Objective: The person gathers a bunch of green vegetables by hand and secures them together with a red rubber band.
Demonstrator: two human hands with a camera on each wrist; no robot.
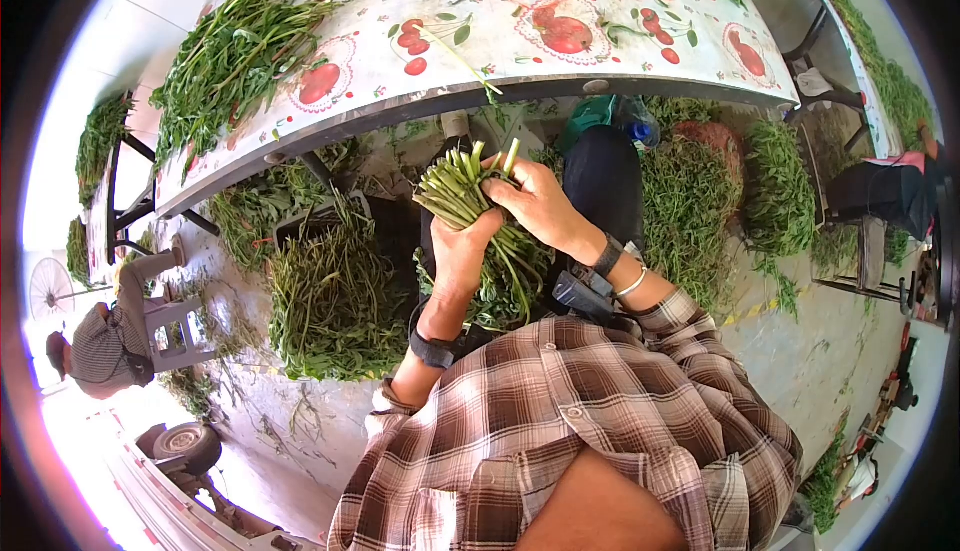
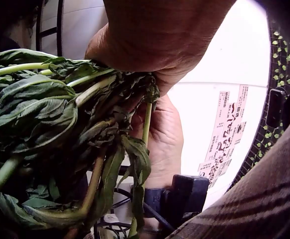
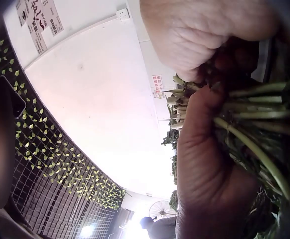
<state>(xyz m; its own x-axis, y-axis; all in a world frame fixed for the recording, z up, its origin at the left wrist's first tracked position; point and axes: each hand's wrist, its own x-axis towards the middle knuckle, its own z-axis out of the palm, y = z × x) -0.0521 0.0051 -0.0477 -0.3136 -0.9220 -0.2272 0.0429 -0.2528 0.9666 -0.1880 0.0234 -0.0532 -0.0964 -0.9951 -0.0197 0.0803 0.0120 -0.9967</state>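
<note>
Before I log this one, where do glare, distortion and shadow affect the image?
Head: lens distortion bows the table edge, glare whitens the lower left; left wrist: white surface overexposed, leaves shaded; right wrist: bright glare near the bottom, stems dim.

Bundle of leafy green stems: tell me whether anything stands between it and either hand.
Nothing visible does: the left hand grips the bundle of leafy green stems directly, and the right hand holds it near the stem ends.
</note>
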